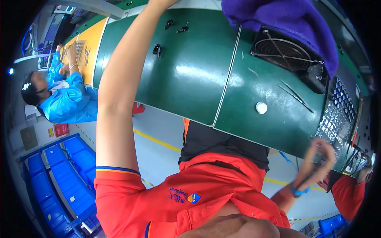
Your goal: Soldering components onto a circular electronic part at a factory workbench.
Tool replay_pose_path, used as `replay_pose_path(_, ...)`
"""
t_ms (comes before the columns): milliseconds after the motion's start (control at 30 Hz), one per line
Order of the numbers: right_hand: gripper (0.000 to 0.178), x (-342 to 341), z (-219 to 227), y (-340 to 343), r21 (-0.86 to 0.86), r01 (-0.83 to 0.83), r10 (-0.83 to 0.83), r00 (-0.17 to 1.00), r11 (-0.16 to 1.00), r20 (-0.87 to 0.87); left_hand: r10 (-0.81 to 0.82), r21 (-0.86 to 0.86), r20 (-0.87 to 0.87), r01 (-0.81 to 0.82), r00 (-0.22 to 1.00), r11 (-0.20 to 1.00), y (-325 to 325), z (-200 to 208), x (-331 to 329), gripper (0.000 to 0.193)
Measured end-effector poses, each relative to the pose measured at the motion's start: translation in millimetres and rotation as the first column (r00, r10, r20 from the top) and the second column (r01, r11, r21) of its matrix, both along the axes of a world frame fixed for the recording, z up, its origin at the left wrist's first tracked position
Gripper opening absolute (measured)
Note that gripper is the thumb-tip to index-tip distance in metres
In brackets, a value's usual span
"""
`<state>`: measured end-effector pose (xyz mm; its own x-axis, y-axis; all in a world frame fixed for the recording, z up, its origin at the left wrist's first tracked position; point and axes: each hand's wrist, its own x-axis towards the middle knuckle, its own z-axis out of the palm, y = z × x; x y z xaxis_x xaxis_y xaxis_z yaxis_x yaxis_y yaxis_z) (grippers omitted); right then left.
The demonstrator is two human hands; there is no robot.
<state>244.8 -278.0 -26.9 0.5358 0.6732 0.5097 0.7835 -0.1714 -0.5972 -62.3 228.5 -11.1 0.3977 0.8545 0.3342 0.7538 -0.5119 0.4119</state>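
My left arm reaches across the green bench to its far edge. Only the base of my left hand [162, 2] shows at the top of the view; its fingers are out of sight. My right hand [320, 159], a blue band round its wrist, is by the near right edge of the bench. Its fingers curl together beside a clear tray of round dark-centred parts [340, 103]; blur hides what they hold, if anything. Tweezers [295, 96] and a round white pad or lid [261, 107] lie on the bench to the far left of that hand.
A black fan [283, 49] with a wire guard stands at the back, partly under a purple cloth [291, 23]. Small black parts [157, 50] lie farther left. A co-worker in blue [71, 101] works at left; a red sleeve [349, 196] shows at right. Blue crates [59, 166] stand left.
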Motion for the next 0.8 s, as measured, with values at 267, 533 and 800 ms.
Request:
replay_pose_path(267, 0.044, -66, -16, 51, -0.038, -0.29, 0.289, 0.957, 0.956, -0.011, -0.104, 0.152, -0.165, 0.13, 0.981, 0.98, -1, -34, 90, 0.017)
replay_pose_path(533, 0.038, -60, -19, 45, -0.055, -0.301, 0.292, 0.948, 0.952, -0.13, -0.192, -0.204, 0.221, 0.238, 0.956, 0.95, -107, 18, 17, 0.016)
replay_pose_path(800, 0.034, -75, -32, 83, 0.001, -0.518, 0.516, 0.853, 0.855, 0.077, -0.045, -0.571, 0.496, 0.365, 0.867, 0.736, -309, -13, 41, 0.023)
